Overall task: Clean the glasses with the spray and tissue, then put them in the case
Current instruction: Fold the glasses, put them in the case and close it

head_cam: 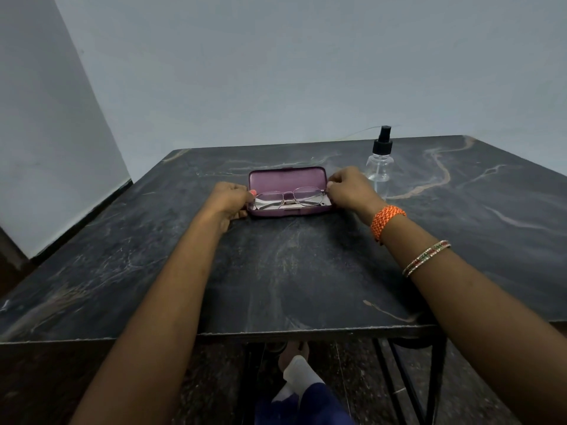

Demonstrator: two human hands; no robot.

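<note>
A purple glasses case lies open in the middle of the dark marble table, its lid tipped back. Thin metal-framed glasses rest folded inside it, on top of a white tissue. My left hand grips the left end of the case, with its fingertips at the left edge of the glasses. At the case's right end, my right hand pinches the right side of the glasses. A clear spray bottle with a black nozzle stands upright just behind my right hand.
Pale walls stand behind and to the left of the table. The table's near edge crosses the lower part of the view, with black metal legs and my feet below it.
</note>
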